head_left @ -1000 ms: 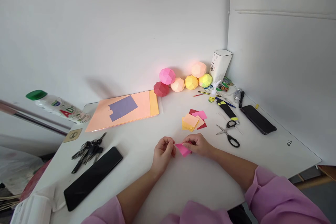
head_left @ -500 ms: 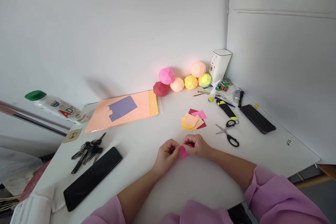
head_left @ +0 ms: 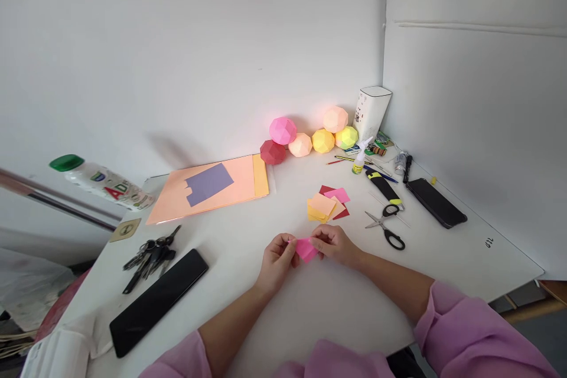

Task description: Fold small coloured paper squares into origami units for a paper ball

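A small piece of pink paper [head_left: 306,249] is stretched between my two hands, low over the table's front part. My left hand [head_left: 279,258] pinches its left corner between thumb and fingers. At the opposite corner, my right hand [head_left: 335,244] grips the paper the same way. The paper's lower edge comes to a point, and a crease seems to run across it. Just beyond my hands lies a loose pile of coloured paper squares [head_left: 322,205] in peach, yellow, pink and red. Black-handled scissors [head_left: 386,225] rest partly open to the right of my right hand.
Faceted paper balls [head_left: 282,130] stand along the back wall. A glue bottle [head_left: 358,160], a box cutter [head_left: 383,185] and a black phone [head_left: 436,202] lie at right. Paper sheets [head_left: 239,176], keys [head_left: 153,254], a long black device [head_left: 158,302] and a white bottle [head_left: 100,180] are at left.
My hands have drawn slightly apart, and more of the pink paper shows between them. The whole view has shifted a little.
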Motion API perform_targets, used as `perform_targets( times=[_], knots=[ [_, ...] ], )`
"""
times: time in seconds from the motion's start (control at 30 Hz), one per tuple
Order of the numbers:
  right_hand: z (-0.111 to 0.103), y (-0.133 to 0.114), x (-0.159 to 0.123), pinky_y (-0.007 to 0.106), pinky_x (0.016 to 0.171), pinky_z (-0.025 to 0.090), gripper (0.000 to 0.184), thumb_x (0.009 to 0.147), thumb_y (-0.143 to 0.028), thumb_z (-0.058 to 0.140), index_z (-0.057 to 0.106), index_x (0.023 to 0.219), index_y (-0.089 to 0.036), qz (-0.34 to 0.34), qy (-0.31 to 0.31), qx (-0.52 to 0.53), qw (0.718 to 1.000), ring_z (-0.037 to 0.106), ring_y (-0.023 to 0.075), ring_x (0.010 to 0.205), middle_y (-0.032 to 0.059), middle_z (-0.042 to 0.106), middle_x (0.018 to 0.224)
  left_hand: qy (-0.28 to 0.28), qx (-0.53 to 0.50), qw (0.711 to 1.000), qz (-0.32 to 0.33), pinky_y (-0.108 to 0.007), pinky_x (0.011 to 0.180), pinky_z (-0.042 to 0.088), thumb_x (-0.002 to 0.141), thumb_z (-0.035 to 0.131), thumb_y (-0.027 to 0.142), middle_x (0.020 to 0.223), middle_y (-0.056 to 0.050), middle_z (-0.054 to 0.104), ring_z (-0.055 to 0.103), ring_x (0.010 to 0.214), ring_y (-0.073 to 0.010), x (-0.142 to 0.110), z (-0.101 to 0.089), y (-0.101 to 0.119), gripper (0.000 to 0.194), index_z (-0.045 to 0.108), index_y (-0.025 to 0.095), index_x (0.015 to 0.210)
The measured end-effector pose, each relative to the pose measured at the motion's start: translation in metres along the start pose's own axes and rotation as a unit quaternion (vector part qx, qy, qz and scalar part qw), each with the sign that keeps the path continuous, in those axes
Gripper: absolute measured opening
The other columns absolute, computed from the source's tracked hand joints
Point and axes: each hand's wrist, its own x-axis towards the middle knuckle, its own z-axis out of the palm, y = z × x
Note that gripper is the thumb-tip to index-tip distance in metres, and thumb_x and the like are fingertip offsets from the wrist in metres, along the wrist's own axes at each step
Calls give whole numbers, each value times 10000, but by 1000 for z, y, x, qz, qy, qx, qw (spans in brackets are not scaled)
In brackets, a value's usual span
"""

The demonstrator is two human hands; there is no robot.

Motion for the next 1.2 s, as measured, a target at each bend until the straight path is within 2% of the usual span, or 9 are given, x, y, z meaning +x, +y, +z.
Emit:
perform_targets(
  times=[0.2, 0.3, 0.4, 0.63, 0.8, 0.97, 1.07, 1.2],
  knots=[
    [0, 4, 1, 220, 480, 417, 216, 831, -360, 560, 551, 756, -157, -7, 15, -16, 1000, 514, 92, 481, -25, 554, 589, 40, -42, 998, 18, -244, 511, 416, 838, 486, 514, 533, 51, 545, 526, 477, -114, 1, 1, -2, 325, 514, 193, 883],
    [-1, 5, 1, 228, 496, 436, 212, 835, -361, 558, 591, 845, -151, -4, 12, -14, 1000, 522, 96, 492, -24, 558, 602, 42, -52, 998, 10, -259, 569, 461, 795, 563, 498, 621, 41, 601, 577, 544, -123, 2, 1, -4, 345, 500, 205, 967],
    [-1, 6, 1, 244, 525, 460, 232, 824, -360, 574, 615, 913, -149, 1, 11, -2, 1000, 534, 99, 509, -21, 563, 627, 31, -33, 999, -2, -255, 589, 465, 740, 640, 466, 659, 26, 617, 575, 564, -116, 2, 1, -5, 375, 514, 188, 957],
    [-2, 5, 3, 237, 502, 445, 222, 795, -350, 612, 637, 887, -149, 14, 33, 33, 999, 538, 92, 492, -15, 588, 652, 44, -44, 998, 3, -254, 559, 467, 749, 649, 428, 570, 58, 570, 556, 520, -109, 5, 1, -8, 371, 495, 176, 974],
    [-2, 2, 2, 242, 504, 448, 241, 776, -342, 632, 663, 909, -143, 16, 24, 51, 998, 542, 95, 509, -6, 592, 664, 57, -51, 997, -2, -297, 699, 502, 714, 682, 428, 678, 16, 633, 616, 653, -132, 5, 0, -7, 431, 542, 165, 1025],
    [-1, 0, 2, 253, 521, 456, 241, 752, -362, 652, 683, 845, -142, 21, 22, 41, 999, 518, 102, 535, -4, 565, 639, 52, -47, 998, 3, -262, 693, 476, 713, 692, 403, 701, 20, 618, 603, 691, -123, 7, -5, -12, 452, 563, 180, 1085],
    [-2, 3, 3, 253, 526, 449, 232, 736, -355, 673, 673, 836, -146, 29, 16, 23, 999, 500, 99, 534, -5, 560, 645, 25, -49, 998, 5, -268, 701, 477, 722, 691, 387, 767, 2, 632, 608, 724, -130, 7, -6, -14, 460, 545, 192, 1112],
    [-3, 9, 3, 242, 531, 442, 336, 721, -331, 693, 631, 1011, -173, 42, 14, 20, 999, 478, 86, 561, -15, 524, 730, -7, -44, 999, -8, -293, 706, 487, 737, 678, 394, 794, -12, 644, 624, 728, -146, 5, -6, -14, 490, 503, 194, 1150]
  ],
)
